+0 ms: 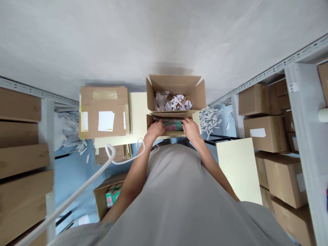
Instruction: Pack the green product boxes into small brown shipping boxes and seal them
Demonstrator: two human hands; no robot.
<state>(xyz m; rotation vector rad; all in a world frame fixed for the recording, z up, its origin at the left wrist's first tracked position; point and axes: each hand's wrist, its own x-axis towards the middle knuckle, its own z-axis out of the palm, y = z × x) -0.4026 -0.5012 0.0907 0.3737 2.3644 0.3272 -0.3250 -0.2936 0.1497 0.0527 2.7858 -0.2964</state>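
A small open cardboard box (149, 120) stands on the pale table, close to my body. Inside it lies a green and pink package (173, 126), with shiny clear plastic over it. My left hand (155, 129) reaches over the box's left end, its curled fingers at the package's left end. At the other end, my right hand (191, 128) has its fingers bent down onto the package. Some fingertips of both hands are hidden. Directly behind stands a larger open cardboard box (175, 82) with crumpled paper (177, 103) and clear plastic wrap (162, 99) in it.
Flattened cardboard (104, 99) with white labels lies left on the table (137, 102). A white curved stand (84, 182) crosses in front at left. Shelves of cartons flank both sides. Paper strips (210, 119) litter the right floor, and an open carton (99, 201) sits lower left.
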